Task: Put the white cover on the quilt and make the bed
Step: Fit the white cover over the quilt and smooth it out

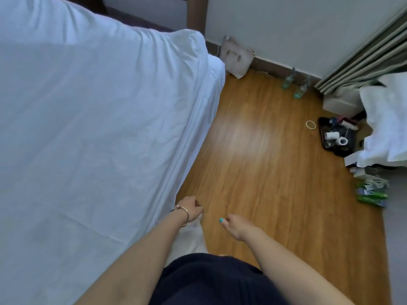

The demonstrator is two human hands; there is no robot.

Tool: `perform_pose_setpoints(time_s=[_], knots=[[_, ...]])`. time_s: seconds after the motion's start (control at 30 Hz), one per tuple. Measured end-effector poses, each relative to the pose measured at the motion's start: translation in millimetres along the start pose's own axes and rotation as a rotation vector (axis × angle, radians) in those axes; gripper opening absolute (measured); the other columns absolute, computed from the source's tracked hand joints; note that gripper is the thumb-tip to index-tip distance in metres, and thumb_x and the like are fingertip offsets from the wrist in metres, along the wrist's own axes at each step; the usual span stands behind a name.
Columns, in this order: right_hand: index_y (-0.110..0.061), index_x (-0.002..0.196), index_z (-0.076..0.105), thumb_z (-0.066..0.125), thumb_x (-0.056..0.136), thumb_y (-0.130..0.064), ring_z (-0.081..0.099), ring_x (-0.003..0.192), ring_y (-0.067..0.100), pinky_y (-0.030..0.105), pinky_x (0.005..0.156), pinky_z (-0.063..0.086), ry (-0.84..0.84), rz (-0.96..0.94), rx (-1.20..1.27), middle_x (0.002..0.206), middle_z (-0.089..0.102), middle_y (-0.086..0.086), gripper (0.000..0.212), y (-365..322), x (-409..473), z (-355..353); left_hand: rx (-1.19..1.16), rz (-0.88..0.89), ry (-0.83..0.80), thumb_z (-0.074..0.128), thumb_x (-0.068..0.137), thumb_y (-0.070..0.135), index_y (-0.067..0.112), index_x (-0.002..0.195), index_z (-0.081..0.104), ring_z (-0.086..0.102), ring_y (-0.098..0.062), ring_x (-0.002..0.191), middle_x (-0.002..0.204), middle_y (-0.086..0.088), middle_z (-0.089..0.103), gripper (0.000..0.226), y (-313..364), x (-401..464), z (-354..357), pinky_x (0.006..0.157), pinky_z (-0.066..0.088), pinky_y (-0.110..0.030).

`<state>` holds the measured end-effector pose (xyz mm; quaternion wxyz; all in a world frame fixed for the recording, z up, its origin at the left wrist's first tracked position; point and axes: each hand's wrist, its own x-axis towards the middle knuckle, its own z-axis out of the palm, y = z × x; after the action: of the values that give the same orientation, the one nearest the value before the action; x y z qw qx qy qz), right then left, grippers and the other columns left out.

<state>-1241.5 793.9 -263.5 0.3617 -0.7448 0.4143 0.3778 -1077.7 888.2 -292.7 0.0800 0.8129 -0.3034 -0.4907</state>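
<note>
Your hands hang low beside the bed [211,69]. Your left hand [190,209], wearing a bangle, sits at the bed's edge with fingers curled where white fabric hangs down; whether it pinches that fabric, I cannot tell. Your right hand [234,224] is out over the floor [264,161], off the bed, loosely curled and holding nothing. The white cover [88,117] lies spread over the bed, fairly smooth. You seem to be at the straightening stage; next, likely grip the hanging edge with both hands and pull it even.
</note>
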Motion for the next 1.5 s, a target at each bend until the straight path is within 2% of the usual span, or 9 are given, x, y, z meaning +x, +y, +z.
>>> perform_pose_setpoints(time_s=[0.33, 0.5, 0.83, 1.03, 1.13, 1.23, 1.3, 1.4, 1.5], knots=[[-0.016, 0.100, 0.055, 0.024, 0.103, -0.052, 0.058, 0.098, 0.027, 0.038, 0.087, 0.045, 0.089, 0.004, -0.104, 0.103, 0.059, 0.004, 0.048, -38, 122, -231, -0.046, -0.025, 0.056, 0.053, 0.090, 0.038, 0.016, 0.130, 0.053, 0.050, -0.023, 0.117, 0.135, -0.003, 0.045, 0.045, 143, 160, -136, 0.095, 0.049, -0.039], [-0.017, 0.118, 0.057, 0.008, 0.100, -0.058, 0.058, 0.106, 0.026, 0.041, 0.093, 0.045, 0.200, -0.064, -0.133, 0.115, 0.063, 0.006, 0.066, -53, 205, -372, -0.137, -0.117, 0.191, 0.053, 0.093, 0.030, 0.013, 0.135, 0.046, 0.036, -0.023, 0.130, 0.142, -0.004, 0.034, 0.047, 218, 268, -204, 0.096, 0.040, -0.029], [-0.015, 0.142, 0.035, 0.036, 0.103, -0.042, 0.048, 0.124, 0.029, 0.043, 0.090, 0.043, 0.195, -0.452, -0.736, 0.139, 0.045, 0.009, 0.047, -171, 346, -695, -0.282, -0.361, 0.656, 0.061, 0.088, 0.035, 0.037, 0.150, 0.011, 0.003, -0.030, 0.143, 0.156, 0.002, 0.000, 0.080, 364, 405, -403, 0.106, 0.034, -0.048], [-0.022, 0.149, 0.024, 0.062, 0.093, -0.026, 0.033, 0.138, 0.022, 0.038, 0.098, 0.044, 0.245, -0.912, -1.116, 0.151, 0.032, 0.000, 0.068, -307, 425, -754, -0.527, -0.800, 0.751, 0.064, 0.086, 0.043, 0.017, 0.152, -0.011, -0.001, -0.032, 0.147, 0.161, -0.008, -0.001, 0.103, 347, 483, -490, 0.115, 0.010, -0.058], [-0.028, 0.155, 0.002, 0.072, 0.084, -0.030, 0.006, 0.150, 0.021, 0.043, 0.115, 0.024, 0.210, -1.066, -1.394, 0.163, 0.006, -0.004, 0.100, -359, 459, -760, -0.515, -0.960, 0.716, 0.063, 0.081, 0.055, 0.015, 0.150, 0.016, 0.014, -0.026, 0.146, 0.155, -0.007, 0.025, 0.092, 315, 506, -500, 0.116, 0.005, -0.053], [-0.031, 0.154, -0.006, 0.078, 0.077, -0.037, -0.003, 0.151, 0.019, 0.049, 0.119, 0.009, 0.086, -1.213, -1.659, 0.163, 0.001, -0.006, 0.114, -392, 480, -753, -0.404, -0.913, 0.769, 0.066, 0.080, 0.054, 0.013, 0.129, 0.049, 0.047, -0.025, 0.123, 0.127, -0.005, 0.053, 0.066, 312, 522, -487, 0.113, 0.022, -0.045], [-0.030, 0.155, 0.000, 0.079, 0.074, -0.042, -0.004, 0.151, 0.019, 0.048, 0.120, 0.006, 0.001, -1.316, -1.864, 0.163, 0.004, -0.007, 0.114, -407, 495, -749, -0.342, -0.885, 0.931, 0.085, 0.065, 0.041, 0.010, 0.098, 0.062, 0.061, -0.029, 0.088, 0.092, -0.006, 0.062, 0.051, 320, 529, -476, 0.088, 0.046, -0.041], [-0.028, 0.154, 0.010, 0.078, 0.067, -0.055, 0.002, 0.150, 0.021, 0.048, 0.120, 0.004, -0.065, -1.480, -2.051, 0.160, 0.014, -0.005, 0.114, -426, 526, -744, -0.324, -0.929, 1.006, 0.092, 0.049, 0.040, 0.012, 0.081, 0.060, 0.057, -0.027, 0.068, 0.074, -0.003, 0.058, 0.053, 333, 541, -468, 0.068, 0.044, -0.035], [-0.018, 0.137, 0.040, 0.074, 0.055, -0.073, 0.041, 0.127, 0.022, 0.039, 0.110, 0.030, -0.086, -1.615, -2.003, 0.132, 0.049, -0.001, 0.104, -448, 551, -736, -0.354, -1.064, 0.969, 0.087, 0.037, 0.058, 0.013, 0.088, 0.061, 0.055, -0.025, 0.071, 0.077, -0.002, 0.057, 0.073, 334, 555, -478, 0.067, 0.038, -0.036]])
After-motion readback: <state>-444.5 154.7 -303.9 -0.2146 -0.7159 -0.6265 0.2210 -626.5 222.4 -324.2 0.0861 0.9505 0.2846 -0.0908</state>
